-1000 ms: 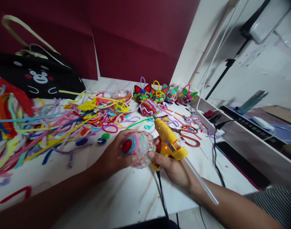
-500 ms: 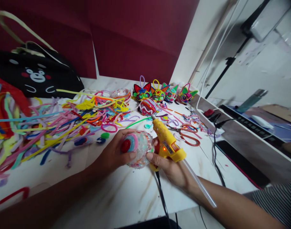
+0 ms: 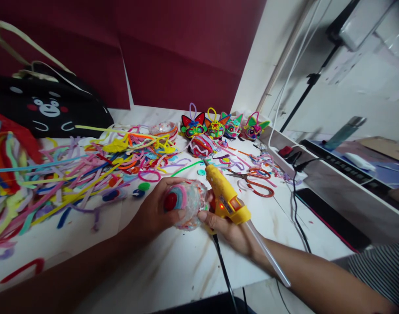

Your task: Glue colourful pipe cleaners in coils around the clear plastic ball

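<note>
My left hand (image 3: 153,213) is wrapped round a clear beaded ball (image 3: 186,205) that carries a spiral of pink and blue pipe cleaner with a red centre. My right hand (image 3: 228,229) grips a yellow hot glue gun (image 3: 224,196), its red light on and a clear glue stick (image 3: 268,257) sticking out the back. The gun's nozzle points away, up over the table. My right fingertips touch the ball's right side. Both hands hover just above the white table (image 3: 173,266).
Several loose pipe cleaners (image 3: 71,170) cover the table's left and middle. Finished cat-head ornaments (image 3: 215,126) line the back. Red-handled scissors (image 3: 258,183) lie right of the gun. A black bear bag (image 3: 52,109) stands back left. Black cables (image 3: 297,218) and a power strip run along the right edge.
Both hands, with ball and glue gun, have shifted slightly left and away. The ball has turned a little in my left hand. The grips are unchanged.
</note>
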Demonstrator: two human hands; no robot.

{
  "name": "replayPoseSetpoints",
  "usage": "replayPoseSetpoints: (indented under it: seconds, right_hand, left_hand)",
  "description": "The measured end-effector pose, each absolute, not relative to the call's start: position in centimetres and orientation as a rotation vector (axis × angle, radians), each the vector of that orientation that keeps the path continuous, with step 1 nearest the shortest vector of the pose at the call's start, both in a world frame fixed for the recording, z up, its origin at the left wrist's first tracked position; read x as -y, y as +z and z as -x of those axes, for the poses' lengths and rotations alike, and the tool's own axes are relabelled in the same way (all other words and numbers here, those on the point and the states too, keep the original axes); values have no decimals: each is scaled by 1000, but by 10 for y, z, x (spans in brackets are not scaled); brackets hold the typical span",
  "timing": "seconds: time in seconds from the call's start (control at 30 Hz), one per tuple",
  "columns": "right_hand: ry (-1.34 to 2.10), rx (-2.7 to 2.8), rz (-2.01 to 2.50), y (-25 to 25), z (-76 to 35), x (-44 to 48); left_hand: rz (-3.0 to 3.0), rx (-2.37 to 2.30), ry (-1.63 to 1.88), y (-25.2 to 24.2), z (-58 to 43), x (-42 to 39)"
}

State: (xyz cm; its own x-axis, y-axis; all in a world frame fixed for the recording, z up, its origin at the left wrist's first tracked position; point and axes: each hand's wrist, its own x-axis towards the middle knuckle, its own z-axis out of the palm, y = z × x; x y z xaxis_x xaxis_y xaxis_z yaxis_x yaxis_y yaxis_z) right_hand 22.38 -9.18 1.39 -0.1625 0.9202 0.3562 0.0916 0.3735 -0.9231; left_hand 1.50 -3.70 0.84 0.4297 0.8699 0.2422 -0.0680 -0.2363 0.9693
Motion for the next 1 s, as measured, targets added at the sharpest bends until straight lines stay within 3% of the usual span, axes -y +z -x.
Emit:
replayPoseSetpoints:
  seconds: [0.3, 0.67, 1.0]
  right_hand:
    - [1100, 1485, 1000, 20, -222, 88]
    - [584, 2146, 1412, 63, -279, 98]
    - [510, 2323, 1649, 36, -313, 100]
  left_hand:
    - [-1755, -866, 1043, 13, -9, 31]
    - [-2012, -1059, 797, 24, -4, 28]
    - [-1907, -1075, 737, 25, -4, 29]
